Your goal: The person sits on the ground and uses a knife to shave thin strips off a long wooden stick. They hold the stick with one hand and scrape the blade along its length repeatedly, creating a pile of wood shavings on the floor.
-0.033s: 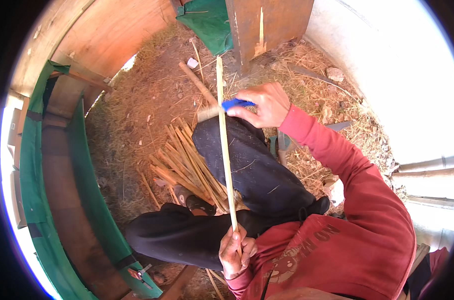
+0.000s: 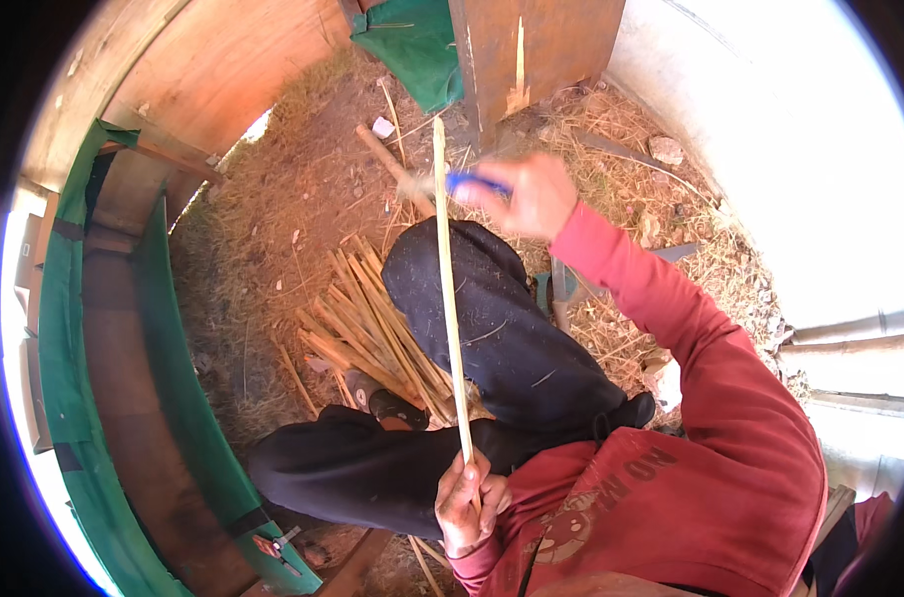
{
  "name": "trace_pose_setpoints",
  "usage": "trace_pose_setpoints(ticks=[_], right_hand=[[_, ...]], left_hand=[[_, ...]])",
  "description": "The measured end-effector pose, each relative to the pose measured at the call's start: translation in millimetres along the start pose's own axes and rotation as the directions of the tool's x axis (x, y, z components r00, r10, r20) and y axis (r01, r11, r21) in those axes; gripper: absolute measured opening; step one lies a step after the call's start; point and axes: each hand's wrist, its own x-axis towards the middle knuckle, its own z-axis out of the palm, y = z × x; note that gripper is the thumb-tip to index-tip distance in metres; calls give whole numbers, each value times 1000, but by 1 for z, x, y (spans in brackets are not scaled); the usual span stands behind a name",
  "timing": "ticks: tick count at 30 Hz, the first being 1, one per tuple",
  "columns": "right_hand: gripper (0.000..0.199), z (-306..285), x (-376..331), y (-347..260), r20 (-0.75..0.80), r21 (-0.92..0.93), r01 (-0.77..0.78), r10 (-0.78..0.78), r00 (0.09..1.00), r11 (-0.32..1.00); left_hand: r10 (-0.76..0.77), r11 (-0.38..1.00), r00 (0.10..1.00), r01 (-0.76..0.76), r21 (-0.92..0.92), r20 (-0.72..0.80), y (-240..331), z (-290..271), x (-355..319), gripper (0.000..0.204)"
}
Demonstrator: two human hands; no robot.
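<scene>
My left hand (image 2: 464,505) is closed around the near end of a long pale wooden strip (image 2: 451,313), low by my belly. The strip points away from me, passing over my raised knee, its far end above the ground. Up near that far end, my right hand (image 2: 534,194) grips a knife by its blue handle (image 2: 480,186). The blade reaches left across the strip, but motion smears it; whether it touches the wood I cannot tell. A pile of split wooden strips (image 2: 372,323) lies on the ground left of my knee.
A round wooden stick (image 2: 384,159) lies beyond my knee. Green-edged boarding (image 2: 64,378) curves along the left. A wooden panel (image 2: 502,65) and green cloth (image 2: 417,50) stand ahead. A pale wall (image 2: 770,129) rises at right, above straw and stones (image 2: 668,149).
My right hand and the knife have shifted slightly away from me along the strip and are now blurred. The strip's far end dipped a little; my left hand stays in place.
</scene>
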Motion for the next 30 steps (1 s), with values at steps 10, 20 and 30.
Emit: trace_pose_setpoints(ticks=[10, 20, 30], right_hand=[[42, -40, 10, 18, 15, 322, -49, 46, 999, 945], [30, -19, -14, -10, -5, 431, 78, -84, 996, 899], [28, -22, -21, -18, 23, 324, 170, -187, 982, 931]], left_hand=[[60, 995, 995, -53, 86, -80, 1, -7, -17, 52], [6, 871, 998, 28, 490, -67, 6, -6, -10, 37], [146, 784, 976, -16, 620, -161, 4, -3, -4, 44]])
